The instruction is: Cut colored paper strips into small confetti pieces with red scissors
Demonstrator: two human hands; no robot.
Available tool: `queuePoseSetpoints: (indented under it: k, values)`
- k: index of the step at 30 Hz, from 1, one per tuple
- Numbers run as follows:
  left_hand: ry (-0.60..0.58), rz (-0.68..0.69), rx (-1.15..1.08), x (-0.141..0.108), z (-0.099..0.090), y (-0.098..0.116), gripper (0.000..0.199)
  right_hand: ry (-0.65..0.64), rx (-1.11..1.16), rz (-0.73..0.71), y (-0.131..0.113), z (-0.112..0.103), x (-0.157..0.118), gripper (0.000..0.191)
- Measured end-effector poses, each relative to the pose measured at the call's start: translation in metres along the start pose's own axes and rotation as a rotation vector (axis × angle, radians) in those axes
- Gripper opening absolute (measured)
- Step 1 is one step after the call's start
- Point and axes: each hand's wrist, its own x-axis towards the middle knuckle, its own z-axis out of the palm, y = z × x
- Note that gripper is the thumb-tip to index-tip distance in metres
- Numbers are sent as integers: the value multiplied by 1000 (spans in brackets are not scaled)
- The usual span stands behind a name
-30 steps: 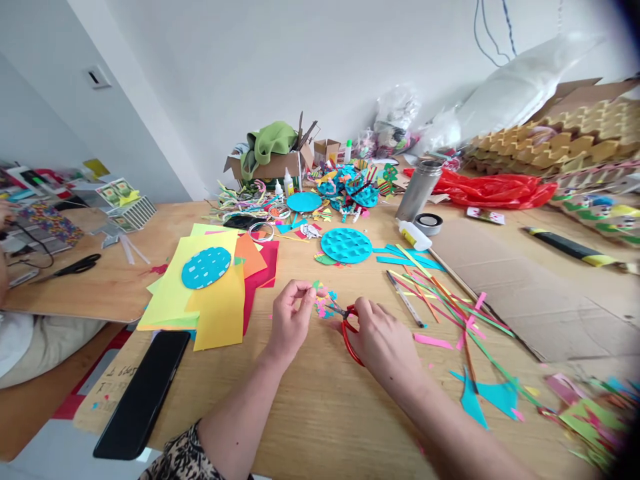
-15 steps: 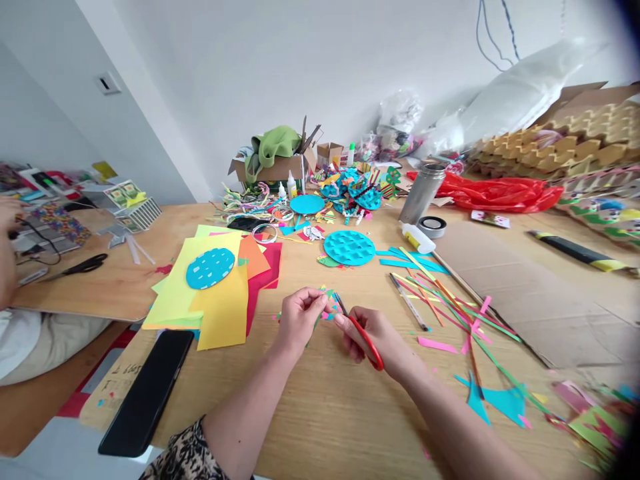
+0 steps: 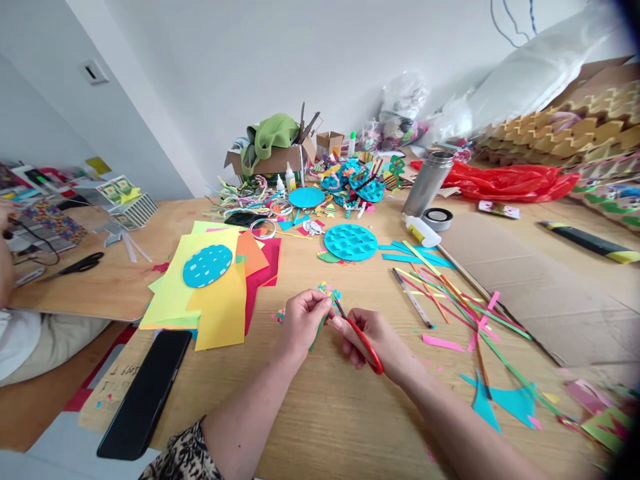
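My left hand (image 3: 306,319) pinches a narrow green paper strip (image 3: 318,333), whose tail hangs below the fingers. My right hand (image 3: 367,337) grips red-handled scissors (image 3: 367,347), their dark blades pointing up and left beside the left fingertips. Small coloured paper bits (image 3: 330,291) lie on the table just beyond the blade tips, and a few more lie left of my left hand. Farther back is a blue oval (image 3: 351,242) with a raised pattern. To the left, a blue oval with pale specks (image 3: 207,266) rests on yellow paper sheets (image 3: 220,313).
A black phone (image 3: 145,393) lies at the front left. Rightward are a pen (image 3: 413,298), coloured paper strips (image 3: 463,300), a glue bottle (image 3: 423,231), a metal flask (image 3: 429,183), cardboard (image 3: 540,293) and a cutter knife (image 3: 590,241). Another person's arm (image 3: 6,253) shows at far left.
The view has shifted slightly. The scissors stay at the left fingertips, and more of the green strip shows below my left hand.
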Motion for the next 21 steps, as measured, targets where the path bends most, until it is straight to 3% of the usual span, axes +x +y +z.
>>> queuePoseSetpoints:
  k: [21]
  values:
    - [-50,52,56,0,-1,-4,13,3,-13,12,-1,-3,0,44]
